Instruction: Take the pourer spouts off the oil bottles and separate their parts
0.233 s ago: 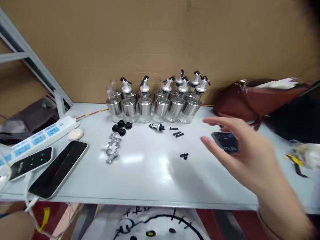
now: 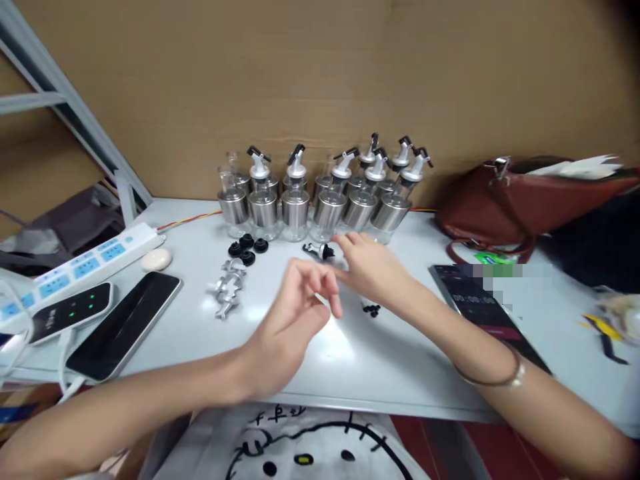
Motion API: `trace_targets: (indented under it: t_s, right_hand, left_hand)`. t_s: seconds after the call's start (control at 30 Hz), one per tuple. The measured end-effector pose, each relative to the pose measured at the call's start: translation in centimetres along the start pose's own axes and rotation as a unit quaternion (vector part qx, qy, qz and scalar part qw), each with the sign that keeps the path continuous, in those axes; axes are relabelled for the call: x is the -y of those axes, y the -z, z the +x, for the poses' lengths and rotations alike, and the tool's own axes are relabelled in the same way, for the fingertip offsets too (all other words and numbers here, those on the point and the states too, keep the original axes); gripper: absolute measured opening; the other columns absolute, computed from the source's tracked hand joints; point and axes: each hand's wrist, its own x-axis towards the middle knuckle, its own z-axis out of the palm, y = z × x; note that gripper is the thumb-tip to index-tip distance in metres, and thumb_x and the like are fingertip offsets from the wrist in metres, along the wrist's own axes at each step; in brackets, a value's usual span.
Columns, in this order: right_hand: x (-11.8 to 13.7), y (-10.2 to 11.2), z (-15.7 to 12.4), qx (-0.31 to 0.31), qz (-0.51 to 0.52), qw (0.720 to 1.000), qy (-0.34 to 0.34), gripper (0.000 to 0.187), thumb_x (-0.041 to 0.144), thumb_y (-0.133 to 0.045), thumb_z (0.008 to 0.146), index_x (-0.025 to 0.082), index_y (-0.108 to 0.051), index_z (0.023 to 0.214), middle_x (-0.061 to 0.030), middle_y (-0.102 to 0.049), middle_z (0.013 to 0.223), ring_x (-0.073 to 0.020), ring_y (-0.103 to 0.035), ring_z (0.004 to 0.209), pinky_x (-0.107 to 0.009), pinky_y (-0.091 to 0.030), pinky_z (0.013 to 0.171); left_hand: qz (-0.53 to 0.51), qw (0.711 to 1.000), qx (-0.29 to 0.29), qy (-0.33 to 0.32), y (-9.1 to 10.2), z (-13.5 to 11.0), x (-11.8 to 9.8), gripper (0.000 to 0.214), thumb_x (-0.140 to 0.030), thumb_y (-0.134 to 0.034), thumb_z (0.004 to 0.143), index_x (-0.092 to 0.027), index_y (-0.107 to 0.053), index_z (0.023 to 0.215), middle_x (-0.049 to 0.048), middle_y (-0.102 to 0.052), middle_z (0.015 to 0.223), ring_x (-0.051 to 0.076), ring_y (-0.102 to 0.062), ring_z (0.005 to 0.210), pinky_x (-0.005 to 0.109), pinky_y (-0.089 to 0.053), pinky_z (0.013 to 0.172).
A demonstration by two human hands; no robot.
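The right hand lies low over the surface, palm down. Its fingers are stretched out loose, just beside a small spout, and I see nothing in them. The left hand is up in the air. Its fingertips are pinched to the thumb, and I cannot tell if something tiny is in there.

The spout lies on its side in front of the bottles. It looks light, hard and smooth, so it may roll. Pinch it round the middle. The black bits by the right wrist are tiny and easy to lose.

The phone shows numbers like a clock, too blurry to read.
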Motion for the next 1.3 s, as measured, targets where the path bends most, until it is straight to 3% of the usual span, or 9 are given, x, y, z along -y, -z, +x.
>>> trace_targets:
  t_s: [0.1, 0.2, 0.27, 0.33, 0.5, 0.6, 0.8, 1.0, 1.3]
  right_hand:
    - [1.2, -1.8, 1.8, 0.020, -0.046, 0.999, 0.008, 0.035, 0.036, -0.056, 0.085, 0.009, -0.058, 0.107, -0.0176, -0.064, 0.107, -0.0315, -0.056, 0.104, -0.037, -0.045, 0.079]
    - [1.7, -2.7, 3.0, 0.024, -0.046, 0.999, 0.015, 0.030, 0.033, -0.054, 0.087, 0.008, -0.060, 0.102, -0.0179, -0.065, 0.102, -0.0321, -0.057, 0.101, -0.037, -0.043, 0.076]
    - [1.7, -2.7, 3.3, 0.034, -0.031, 0.999, 0.018, 0.023, 0.027, -0.051, 0.088, 0.009, -0.061, 0.097, -0.0171, -0.066, 0.097, -0.0310, -0.060, 0.097, -0.035, -0.042, 0.073]
    - [1.4, -2.4, 3.0, 0.040, -0.001, 0.999, 0.017, 0.018, 0.023, -0.049, 0.088, 0.010, -0.060, 0.093, -0.0157, -0.067, 0.094, -0.0284, -0.061, 0.091, -0.033, -0.041, 0.070]
    - [0.5, -1.3, 0.2, -0.021, 0.142, 0.989, 0.025, 0.012, 0.025, -0.046, 0.089, 0.015, -0.053, 0.092, -0.0089, -0.064, 0.088, -0.0190, -0.058, 0.070, -0.028, -0.038, 0.062]
    - [0.3, -0.9, -2.0, -0.045, 0.212, 0.975, 0.050, 0.011, 0.027, -0.048, 0.087, 0.017, -0.049, 0.089, -0.0047, -0.060, 0.081, -0.0149, -0.054, 0.061, -0.026, -0.038, 0.058]
    - [0.7, -0.9, -3.9, -0.034, 0.243, 0.950, 0.195, 0.013, 0.030, -0.049, 0.090, 0.017, -0.050, 0.087, -0.0034, -0.058, 0.078, -0.0120, -0.051, 0.059, -0.022, -0.037, 0.054]
    - [1.1, -1.0, -4.1, -0.053, 0.257, 0.942, 0.209, 0.036, 0.053, -0.049, 0.088, 0.018, -0.046, 0.081, -0.0007, -0.056, 0.068, -0.0113, -0.047, 0.052, -0.022, -0.034, 0.050]
    - [1.5, -1.4, -4.4, -0.061, 0.264, 0.930, 0.247, 0.040, 0.057, -0.042, 0.089, 0.020, -0.043, 0.076, 0.0004, -0.055, 0.062, -0.0110, -0.046, 0.049, -0.022, -0.030, 0.049]
  left_hand:
    - [0.079, 0.995, 0.052, 0.040, -0.4, 1.1, 2.4, 0.010, -0.011, -0.044, 0.081, -0.020, -0.041, 0.079, -0.0018, -0.049, 0.080, 0.010, -0.049, 0.071, 0.026, -0.042, 0.068]
    - [0.200, 0.965, 0.172, -0.005, -0.1, 1.2, 4.0, 0.013, -0.008, -0.043, 0.077, -0.020, -0.043, 0.083, -0.0004, -0.051, 0.082, 0.012, -0.047, 0.072, 0.027, -0.039, 0.069]
    - [0.237, 0.949, 0.207, -0.021, 0.3, 1.0, 4.7, 0.014, -0.009, -0.043, 0.077, -0.020, -0.045, 0.086, -0.0002, -0.052, 0.081, 0.011, -0.047, 0.070, 0.025, -0.039, 0.066]
    - [0.234, 0.957, 0.171, -0.004, 0.8, 1.1, 5.3, 0.013, -0.011, -0.044, 0.079, -0.020, -0.045, 0.089, -0.0005, -0.052, 0.081, 0.011, -0.046, 0.067, 0.024, -0.038, 0.062]
    - [0.118, 0.993, -0.022, 0.008, 2.0, 2.3, 6.1, 0.017, -0.021, -0.049, 0.084, -0.022, -0.039, 0.098, 0.0020, -0.049, 0.099, 0.011, -0.052, 0.077, 0.024, -0.040, 0.064]
    - [0.043, 0.997, -0.067, 0.026, 2.2, 2.8, 6.0, 0.026, -0.027, -0.052, 0.085, -0.022, -0.037, 0.105, 0.0021, -0.047, 0.103, 0.009, -0.053, 0.074, 0.023, -0.041, 0.061]
    - [0.011, 0.997, -0.004, 0.075, 1.9, 2.5, 6.0, 0.025, -0.041, -0.053, 0.086, -0.017, -0.049, 0.093, -0.0033, -0.051, 0.076, 0.006, -0.049, 0.059, 0.020, -0.038, 0.057]
    - [-0.078, 0.988, 0.038, 0.130, 2.2, 2.9, 6.1, 0.043, -0.053, -0.066, 0.074, -0.019, -0.042, 0.083, -0.0073, -0.052, 0.060, 0.005, -0.047, 0.045, 0.018, -0.033, 0.046]
    - [-0.019, 0.972, 0.157, 0.174, 2.4, 2.1, 5.9, 0.048, -0.065, -0.047, 0.081, -0.017, -0.047, 0.077, -0.0027, -0.051, 0.061, 0.008, -0.045, 0.051, 0.021, -0.035, 0.050]
